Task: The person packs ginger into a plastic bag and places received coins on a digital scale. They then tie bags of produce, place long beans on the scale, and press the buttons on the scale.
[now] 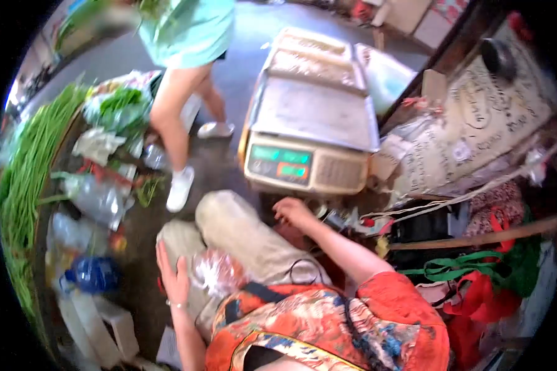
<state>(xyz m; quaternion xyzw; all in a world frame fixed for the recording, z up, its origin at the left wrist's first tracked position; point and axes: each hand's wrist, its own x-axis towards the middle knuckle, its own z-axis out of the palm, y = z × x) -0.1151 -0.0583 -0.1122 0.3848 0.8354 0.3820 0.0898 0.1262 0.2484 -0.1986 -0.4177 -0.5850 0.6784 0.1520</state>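
My left hand point(174, 274) lies flat on the side of my beige trousers point(232, 229), fingers stretched out, holding nothing. A clear plastic bag point(218, 272) with reddish contents rests in my lap, just right of that hand. My right hand point(294, 213) hovers beside my other knee, its fingers loosely bent and apart, with nothing visible in them. Just beyond it stands a weighing scale point(312, 123) with a flat metal pan and a lit green display point(282, 156). Small blurred items lie near my right wrist.
Long green vegetables point(40, 161) line the left side, beside plastic bags point(99, 198) and a blue container point(93, 274). A person in a light green top point(192, 34) stands ahead. Cardboard with handwriting point(470, 123), cords and red and green bags point(476, 266) crowd the right.
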